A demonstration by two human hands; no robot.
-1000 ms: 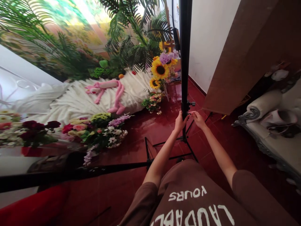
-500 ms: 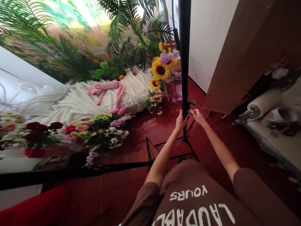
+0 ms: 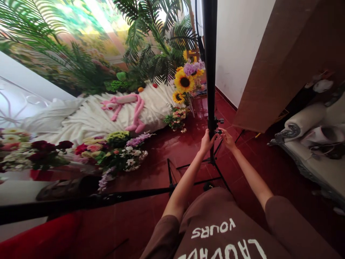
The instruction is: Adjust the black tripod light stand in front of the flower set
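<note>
A black stand pole (image 3: 210, 79) rises upright in front of me, its tripod legs (image 3: 212, 162) spread on the red tiled floor. My left hand (image 3: 207, 141) is wrapped round the pole's lower part from the left. On the right side, the fingers of my right hand (image 3: 227, 138) are pinched at a small dark knob (image 3: 219, 132) beside the pole. Just above my hands, another black knob (image 3: 221, 121) sticks out to the right from the pole.
A second black pole (image 3: 129, 193) crosses at the lower left. Flowers (image 3: 134, 154) and a white-draped platform (image 3: 91, 120) with a pink plush toy (image 3: 138, 111) stand left. Sunflowers (image 3: 184, 82) are behind the pole, a brown panel (image 3: 256, 104) and a pale sofa (image 3: 304, 144) to the right.
My right hand has shifted slightly down, its fingers now turned differently at the small knob. My left hand stays round the pole. The view has moved a little.
</note>
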